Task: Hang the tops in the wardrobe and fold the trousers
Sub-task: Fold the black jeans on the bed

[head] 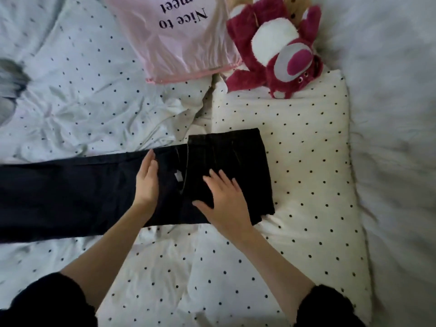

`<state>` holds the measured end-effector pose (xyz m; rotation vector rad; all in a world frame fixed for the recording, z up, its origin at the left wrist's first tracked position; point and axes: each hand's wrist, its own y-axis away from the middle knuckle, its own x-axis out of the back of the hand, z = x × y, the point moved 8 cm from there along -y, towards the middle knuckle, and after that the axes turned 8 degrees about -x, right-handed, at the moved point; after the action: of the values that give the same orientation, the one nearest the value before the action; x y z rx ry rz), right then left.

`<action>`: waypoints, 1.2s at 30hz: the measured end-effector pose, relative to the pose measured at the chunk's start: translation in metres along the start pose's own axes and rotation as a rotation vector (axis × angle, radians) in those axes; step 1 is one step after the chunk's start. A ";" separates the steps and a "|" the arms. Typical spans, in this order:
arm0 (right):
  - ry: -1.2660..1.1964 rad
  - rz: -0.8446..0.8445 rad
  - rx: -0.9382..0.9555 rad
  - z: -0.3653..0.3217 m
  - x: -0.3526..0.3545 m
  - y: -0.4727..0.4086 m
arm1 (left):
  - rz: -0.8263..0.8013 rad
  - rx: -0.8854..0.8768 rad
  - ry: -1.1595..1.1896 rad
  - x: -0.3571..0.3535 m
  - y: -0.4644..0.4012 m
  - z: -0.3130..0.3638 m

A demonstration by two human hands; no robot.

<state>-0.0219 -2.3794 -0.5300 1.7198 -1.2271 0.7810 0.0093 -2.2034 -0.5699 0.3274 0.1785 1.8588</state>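
Rumpled white bedding with small black dots (99, 95) serves as the folding surface, with a cream dotted pillow (306, 161) on its right side. Across both lies a pair of long black cotton trousers (70, 190), one end already doubled over at the right, the rest running off the left edge of view. The left hand (147, 182) lies flat with fingers straight and together, gripping nothing; the right hand (224, 199) presses the folded end with fingers spread. Good practice now is probably to smooth the cloth outward, keep the edges aligned (the pillow is soft, so creases creep in), then bring the long part over squarely. A pink printed pillow (179, 41) and a magenta plush bear (280, 50) lie beyond.
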 end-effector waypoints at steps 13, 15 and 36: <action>-0.399 -0.072 -0.607 0.125 0.032 -0.029 | -0.498 -0.420 -1.230 -0.090 0.041 -0.043; -0.652 -0.181 -0.720 0.134 0.015 -0.031 | -0.551 -0.405 -1.214 -0.091 0.037 -0.056; -0.477 -0.311 -0.151 -0.149 -0.053 -0.014 | 0.011 -0.230 0.127 0.148 -0.003 0.005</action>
<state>-0.0265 -2.2216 -0.5144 1.9689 -1.2404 0.0885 -0.0274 -2.0620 -0.5462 0.0522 0.0480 1.8903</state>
